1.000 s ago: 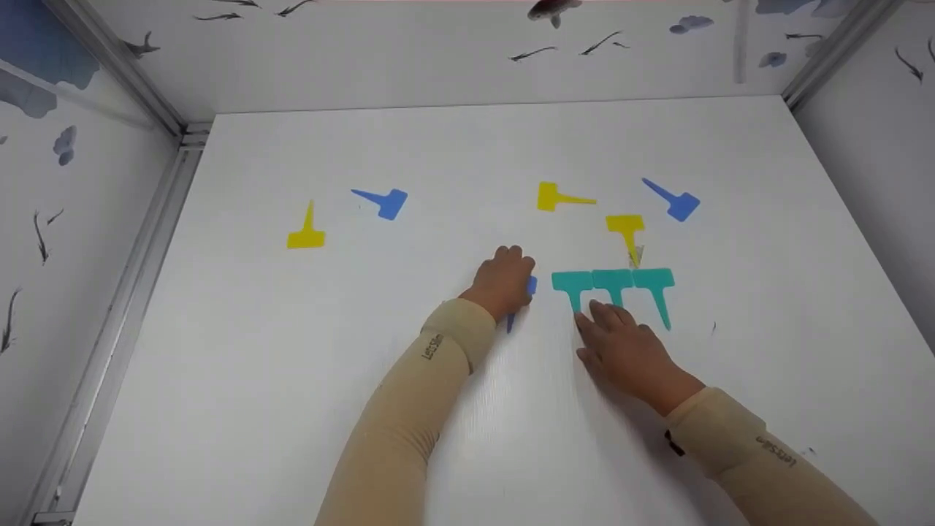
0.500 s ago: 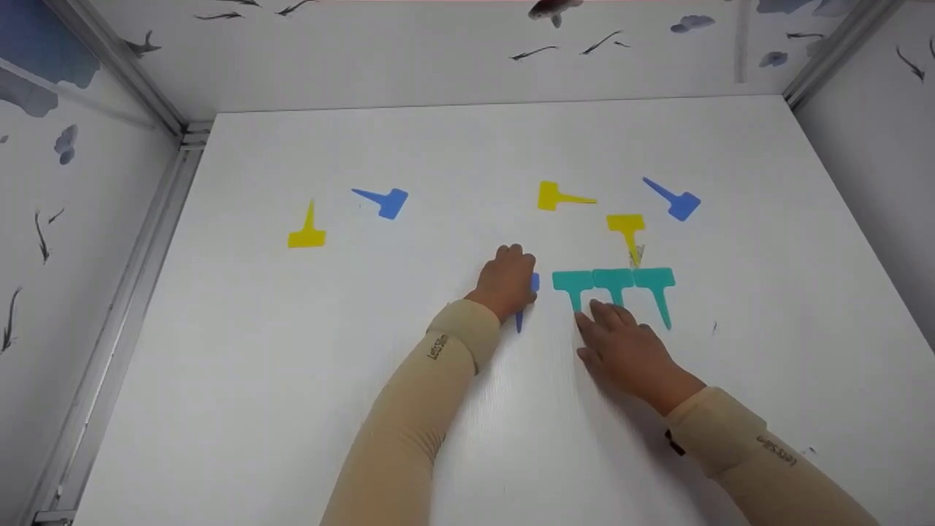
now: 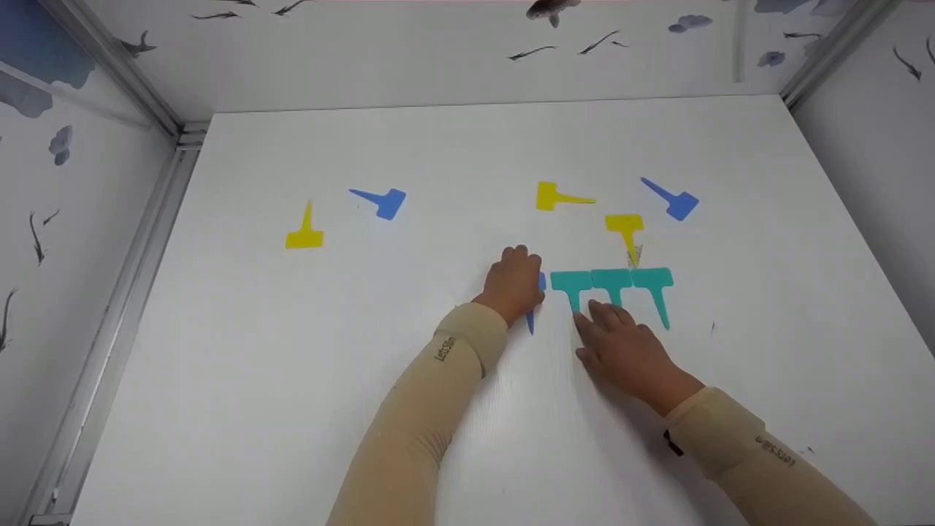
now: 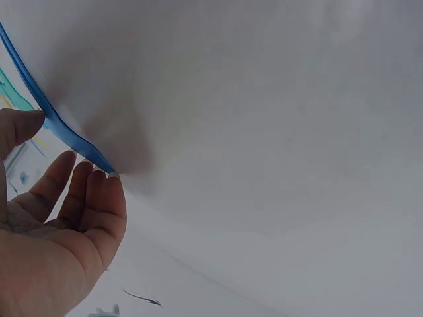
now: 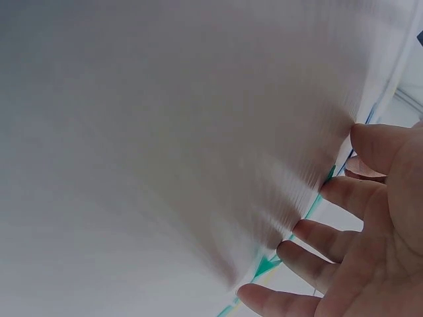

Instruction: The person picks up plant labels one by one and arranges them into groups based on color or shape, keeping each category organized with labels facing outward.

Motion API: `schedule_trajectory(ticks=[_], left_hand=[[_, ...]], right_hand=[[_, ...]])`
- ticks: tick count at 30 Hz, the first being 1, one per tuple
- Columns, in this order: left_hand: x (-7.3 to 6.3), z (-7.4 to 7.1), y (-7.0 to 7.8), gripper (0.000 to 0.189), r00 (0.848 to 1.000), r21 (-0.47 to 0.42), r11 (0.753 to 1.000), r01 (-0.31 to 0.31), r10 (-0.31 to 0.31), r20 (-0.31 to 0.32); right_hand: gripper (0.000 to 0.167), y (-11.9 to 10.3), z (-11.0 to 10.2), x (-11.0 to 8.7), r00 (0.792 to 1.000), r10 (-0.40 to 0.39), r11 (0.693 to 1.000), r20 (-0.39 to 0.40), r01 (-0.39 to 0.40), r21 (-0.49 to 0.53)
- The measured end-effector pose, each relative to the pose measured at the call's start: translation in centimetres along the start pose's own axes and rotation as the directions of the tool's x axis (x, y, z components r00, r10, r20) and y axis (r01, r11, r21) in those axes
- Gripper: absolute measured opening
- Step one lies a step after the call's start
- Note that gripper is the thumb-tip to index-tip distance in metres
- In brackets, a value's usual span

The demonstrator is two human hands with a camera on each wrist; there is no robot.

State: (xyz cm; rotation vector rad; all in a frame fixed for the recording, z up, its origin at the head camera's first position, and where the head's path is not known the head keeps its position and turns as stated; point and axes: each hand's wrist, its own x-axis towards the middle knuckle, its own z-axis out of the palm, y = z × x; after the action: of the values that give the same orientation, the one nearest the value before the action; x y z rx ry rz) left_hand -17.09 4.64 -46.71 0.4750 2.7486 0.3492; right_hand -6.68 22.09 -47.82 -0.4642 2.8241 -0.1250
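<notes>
In the head view, my left hand (image 3: 513, 285) holds a blue T-shaped plant label (image 3: 531, 323), its stem pointing toward me. The left wrist view has the thumb and fingertips on this blue label (image 4: 79, 142) close over the white surface. Just right of it, three teal plant labels stand in a row with heads side by side: the left one (image 3: 570, 280), the middle one (image 3: 611, 277) and the right one (image 3: 653, 277). My right hand (image 3: 632, 354) rests with spread fingers on the left and middle stems, partly covering them. Its fingertips press down in the right wrist view.
Yellow labels lie at the far left (image 3: 304, 239), behind the row (image 3: 556, 196) and right above it (image 3: 623, 223). Blue labels lie at back left (image 3: 389, 204) and back right (image 3: 682, 206). White panels with painted fish enclose the white table (image 3: 256, 409).
My left hand has slid the blue label to the right, nearer the left teal label, and its stem has turned more upright. The right hand stays in place.
</notes>
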Motion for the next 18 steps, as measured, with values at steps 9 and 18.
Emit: schedule_trajectory(ticks=[9,18], left_hand=[[0.02,0.28,0.33,0.041,1.0,0.011,1.0,-0.01,0.01,-0.03],[-0.07,0.29,0.53,0.041,0.999,0.022,1.0,-0.015,0.016,-0.031]], right_hand=[[0.06,0.0,-0.08,0.05,1.0,0.006,1.0,0.004,-0.006,-0.007],[0.06,0.03,0.03,0.03,1.0,0.001,1.0,-0.004,-0.001,-0.002]])
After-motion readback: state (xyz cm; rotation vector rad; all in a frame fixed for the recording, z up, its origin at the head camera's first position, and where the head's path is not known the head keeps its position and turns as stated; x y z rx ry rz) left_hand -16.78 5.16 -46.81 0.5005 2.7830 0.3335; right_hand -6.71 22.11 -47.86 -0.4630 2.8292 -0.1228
